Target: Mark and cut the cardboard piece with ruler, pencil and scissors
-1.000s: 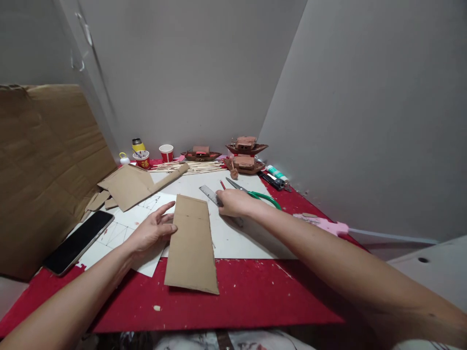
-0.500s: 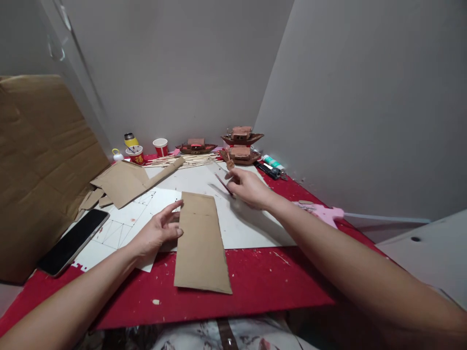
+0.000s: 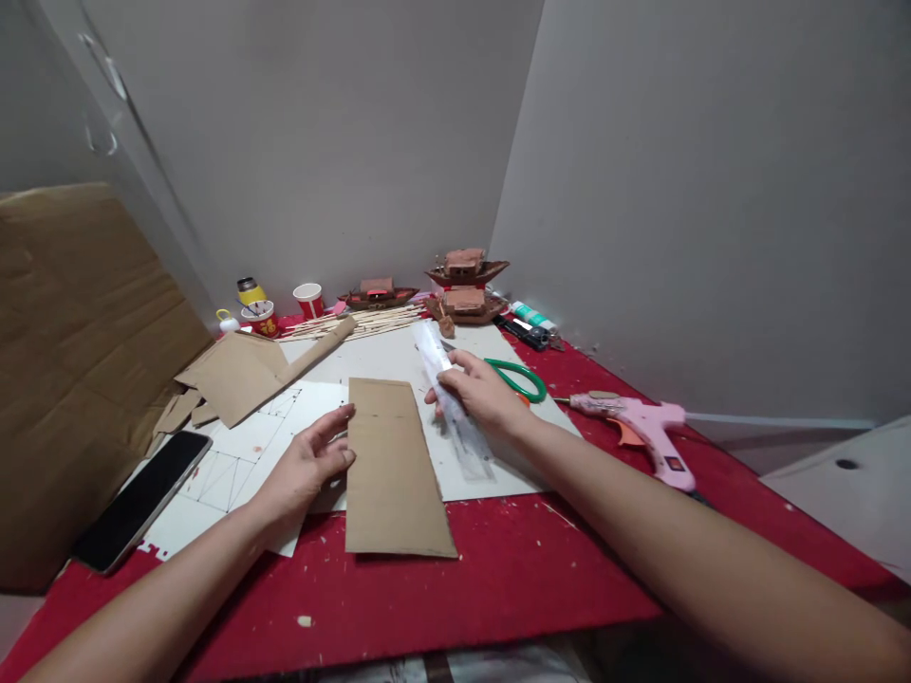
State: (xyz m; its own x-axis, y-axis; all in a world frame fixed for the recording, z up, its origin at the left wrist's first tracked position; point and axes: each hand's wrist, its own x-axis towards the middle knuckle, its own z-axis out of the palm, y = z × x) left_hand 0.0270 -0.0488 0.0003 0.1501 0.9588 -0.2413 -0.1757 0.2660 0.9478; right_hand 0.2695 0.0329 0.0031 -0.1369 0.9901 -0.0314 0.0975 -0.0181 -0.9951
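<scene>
A brown cardboard piece [image 3: 391, 474] lies at the middle of the table, over the edge of the white board. At its left edge is my left hand [image 3: 309, 465], fingers curved and thumb touching the cardboard. My right hand [image 3: 476, 391] is closed on a clear plastic ruler [image 3: 436, 356], tilted above the white board [image 3: 377, 356] to the right of the cardboard. Green-handled scissors [image 3: 527, 378] lie just beyond my right hand, partly hidden by it. Under my left wrist is a paper with drawn lines [image 3: 234, 474].
A phone [image 3: 142, 503] and cardboard scraps [image 3: 242, 375] lie on the left. At the back are thin sticks [image 3: 377, 323], cups [image 3: 308, 301] and model boats [image 3: 466, 304]. A pink glue gun [image 3: 641, 422] rests on the right.
My right hand has turned the ruler so its flat face shows, with its lower end nearer me. The scissors and more of the glue gun have come into sight. My left hand stays at the cardboard's edge.
</scene>
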